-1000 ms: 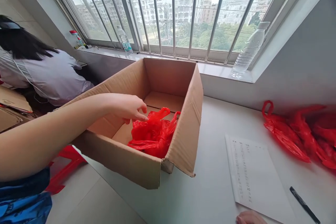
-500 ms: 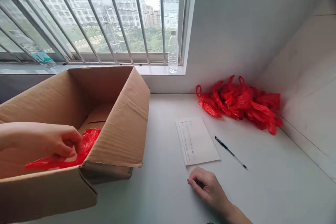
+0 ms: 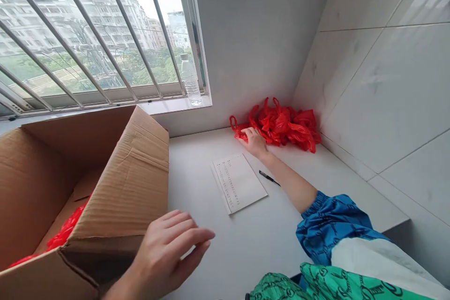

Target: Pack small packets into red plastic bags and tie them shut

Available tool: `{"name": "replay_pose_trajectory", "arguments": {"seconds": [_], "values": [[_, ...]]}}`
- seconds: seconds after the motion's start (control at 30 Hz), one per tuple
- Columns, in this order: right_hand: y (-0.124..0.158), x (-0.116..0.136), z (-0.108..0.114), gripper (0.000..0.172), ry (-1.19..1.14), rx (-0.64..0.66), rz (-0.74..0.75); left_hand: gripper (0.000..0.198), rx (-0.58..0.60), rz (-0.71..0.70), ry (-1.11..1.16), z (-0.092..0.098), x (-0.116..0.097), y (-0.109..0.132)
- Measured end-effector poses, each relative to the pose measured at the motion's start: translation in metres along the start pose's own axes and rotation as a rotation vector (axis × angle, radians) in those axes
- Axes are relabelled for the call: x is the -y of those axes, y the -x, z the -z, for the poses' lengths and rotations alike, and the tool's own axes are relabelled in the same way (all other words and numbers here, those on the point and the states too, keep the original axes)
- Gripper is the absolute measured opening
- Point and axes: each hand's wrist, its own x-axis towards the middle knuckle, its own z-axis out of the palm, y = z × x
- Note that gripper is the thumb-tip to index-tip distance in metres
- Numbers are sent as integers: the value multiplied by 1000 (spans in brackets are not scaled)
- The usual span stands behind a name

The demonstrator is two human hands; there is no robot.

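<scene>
My right hand (image 3: 253, 140) reaches across the white counter to the near edge of a heap of red plastic bags (image 3: 281, 124) in the far corner; its fingers rest on one bag, grip unclear. My left hand (image 3: 168, 248) hovers open, fingers stretched out, just outside the near right corner of an open cardboard box (image 3: 123, 183) and holds nothing. A red bag (image 3: 65, 229) lies inside the box, mostly hidden by the box wall.
A printed sheet of paper (image 3: 237, 180) and a black pen (image 3: 269, 177) lie on the white counter (image 3: 246, 239) between box and heap. A plastic water bottle (image 3: 191, 79) stands on the window sill by the barred window. Tiled wall closes the right side.
My left hand let go of the red bag and came out of the box. My right hand went from the counter's near edge forward to the red heap. The view swung right.
</scene>
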Motion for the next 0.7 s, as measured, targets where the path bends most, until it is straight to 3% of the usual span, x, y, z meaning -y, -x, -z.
{"name": "replay_pose_trajectory", "arguments": {"seconds": [0.1, 0.17, 0.23, 0.33, 0.5, 0.6, 0.7], "values": [[-17, -4, -21, 52, 41, 28, -107, 25, 33, -20, 45, -55, 9, -33], [-16, -12, -29, 48, 47, 43, -149, 28, 96, 21, 97, -83, 22, -43], [-13, -23, -29, 36, 28, 43, -157, 29, 149, 67, 161, -99, 37, -43], [-12, -37, -13, 29, -48, 11, -138, 32, 163, 156, 305, -105, 54, -35], [-3, -35, 25, 45, -249, -63, -11, 36, 44, 316, 470, -99, 65, -36], [19, -28, 33, 46, -448, 16, 109, 37, -78, 392, 556, -97, 68, -39], [48, -25, 25, 39, -624, 166, 193, 37, -249, 440, 589, -96, 75, -41]]}}
